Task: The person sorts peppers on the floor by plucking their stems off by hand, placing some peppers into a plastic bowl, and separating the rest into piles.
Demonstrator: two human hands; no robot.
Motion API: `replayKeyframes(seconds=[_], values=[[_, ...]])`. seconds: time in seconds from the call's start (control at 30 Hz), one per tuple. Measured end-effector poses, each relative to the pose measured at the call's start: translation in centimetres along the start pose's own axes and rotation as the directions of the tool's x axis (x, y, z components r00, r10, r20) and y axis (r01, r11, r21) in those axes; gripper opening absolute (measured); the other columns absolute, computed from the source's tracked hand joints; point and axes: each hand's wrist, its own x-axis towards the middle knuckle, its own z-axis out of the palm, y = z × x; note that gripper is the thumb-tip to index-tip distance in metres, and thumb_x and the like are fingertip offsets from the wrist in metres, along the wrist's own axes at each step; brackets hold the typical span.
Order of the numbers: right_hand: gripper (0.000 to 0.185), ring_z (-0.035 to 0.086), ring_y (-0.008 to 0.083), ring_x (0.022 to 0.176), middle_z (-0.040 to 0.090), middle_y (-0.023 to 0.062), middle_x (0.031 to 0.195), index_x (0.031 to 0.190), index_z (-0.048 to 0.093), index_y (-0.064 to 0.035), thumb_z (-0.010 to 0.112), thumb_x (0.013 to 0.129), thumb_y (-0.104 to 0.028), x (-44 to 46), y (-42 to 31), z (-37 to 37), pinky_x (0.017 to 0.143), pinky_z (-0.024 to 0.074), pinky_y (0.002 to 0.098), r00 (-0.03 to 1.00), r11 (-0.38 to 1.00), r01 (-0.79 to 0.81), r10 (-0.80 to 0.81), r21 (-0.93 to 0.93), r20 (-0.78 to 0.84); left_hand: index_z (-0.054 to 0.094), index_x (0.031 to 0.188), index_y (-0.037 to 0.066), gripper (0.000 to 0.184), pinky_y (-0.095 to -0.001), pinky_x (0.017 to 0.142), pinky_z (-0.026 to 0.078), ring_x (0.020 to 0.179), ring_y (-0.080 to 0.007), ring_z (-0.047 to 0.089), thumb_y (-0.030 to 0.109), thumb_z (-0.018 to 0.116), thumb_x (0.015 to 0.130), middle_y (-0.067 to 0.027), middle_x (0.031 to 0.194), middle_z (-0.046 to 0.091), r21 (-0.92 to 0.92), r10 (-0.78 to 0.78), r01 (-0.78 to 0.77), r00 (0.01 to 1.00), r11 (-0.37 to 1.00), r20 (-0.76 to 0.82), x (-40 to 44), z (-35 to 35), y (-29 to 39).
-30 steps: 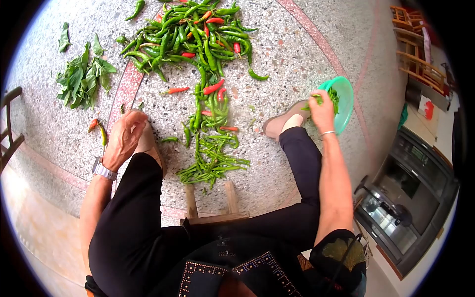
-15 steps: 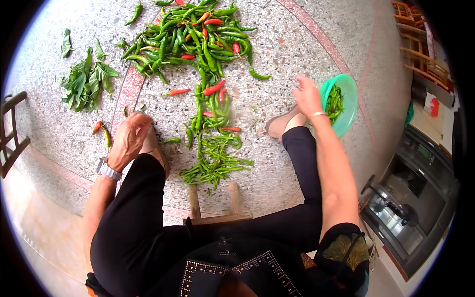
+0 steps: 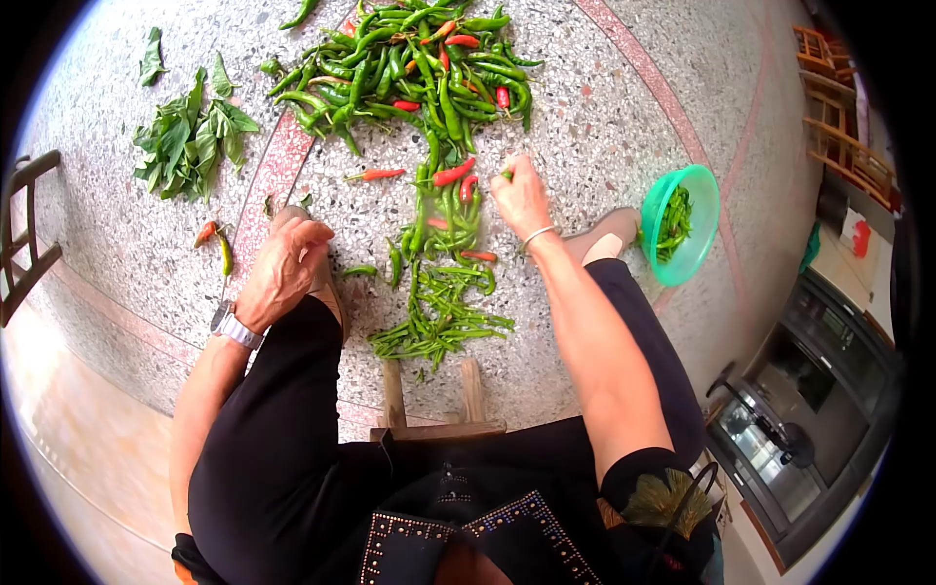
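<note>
My right hand [image 3: 523, 200] is closed on a green chili pepper [image 3: 507, 175], most of it hidden by the fingers. It is over the floor, right of a narrow trail of red and green chilies [image 3: 453, 200]. My left hand [image 3: 283, 261] hangs in front of my left knee, above the shoe, with its fingers curled in; whatever they may hold is hidden. A large heap of chilies [image 3: 400, 73] lies ahead. Closer to me is a small pile of thin green stems or pods [image 3: 444, 327]. A green plastic bowl [image 3: 700, 219] on the right leans over, with small green pieces inside.
A bunch of green leaves [image 3: 190, 146] lies on the speckled floor [image 3: 585, 117] at the left. Two loose chilies [image 3: 224, 252] are beside my left hand. A wooden stool [image 3: 439, 431] shows between my legs. Dark cabinet [image 3: 819, 380] and wooden chairs [image 3: 848, 146] stand at the right.
My right hand has moved left from beside the bowl, and a green chili now shows in its fingers. The lone green chili right of the heap is gone from its spot. The camera view shifted slightly.
</note>
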Motion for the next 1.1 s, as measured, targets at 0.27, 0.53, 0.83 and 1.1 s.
replayKeyframes(seconds=[0.27, 0.53, 0.83, 1.1], values=[[0.049, 0.059, 0.0349, 0.089, 0.049, 0.0156, 0.104, 0.117, 0.051, -0.0210, 0.075, 0.075, -0.015, -4.7, -2.2, 4.8, 0.080, 0.0511, 0.0441, 0.968, 0.966, 0.249, -0.246, -0.064, 0.054, 0.066, 0.099, 0.002, 0.015, -0.0395, 0.072, 0.047, 0.080, -0.0309, 0.059, 0.005, 0.060, 0.086, -0.0141, 0.085, 0.060, -0.127, -0.029, 0.021, 0.998, 0.992, -0.060, -1.0, 0.6, -1.1], [0.042, 0.061, 0.0358, 0.089, 0.057, 0.0125, 0.100, 0.111, 0.054, -0.0171, 0.072, 0.075, -0.006, -4.8, 0.5, 2.1, 0.079, 0.0515, 0.0455, 0.975, 0.967, 0.222, -0.222, -0.129, 0.009, 0.066, 0.100, 0.001, 0.015, -0.0383, 0.073, 0.048, 0.082, -0.0308, 0.062, 0.006, 0.058, 0.089, -0.0146, 0.088, 0.062, -0.083, -0.028, 0.029, 1.000, 0.996, 0.011, -0.8, 0.5, -0.8], [0.029, 0.060, 0.0226, 0.071, 0.061, 0.0119, 0.093, 0.106, 0.058, -0.0054, 0.066, 0.077, -0.008, -5.1, 1.1, -4.2, 0.060, 0.0478, 0.0358, 0.859, 0.092, -0.502, -0.064, 0.860, 0.508, 0.066, 0.100, 0.002, 0.015, -0.0379, 0.073, 0.048, 0.080, -0.0297, 0.062, 0.007, 0.059, 0.088, -0.0132, 0.087, 0.062, -0.111, -0.039, 0.040, 0.999, 0.993, 0.004, -0.8, 0.7, -0.7], [0.031, 0.064, 0.0260, 0.079, 0.062, 0.0156, 0.102, 0.112, 0.057, -0.0042, 0.065, 0.082, -0.010, -5.5, 2.8, -4.2, 0.060, 0.0514, 0.0368, 0.818, 0.072, -0.530, -0.221, 0.845, 0.531, 0.067, 0.100, 0.001, 0.015, -0.0373, 0.074, 0.049, 0.081, -0.0293, 0.063, 0.006, 0.059, 0.088, -0.0137, 0.089, 0.064, -0.105, -0.051, 0.052, 0.999, 0.993, 0.013, -0.7, 0.9, -0.5]])
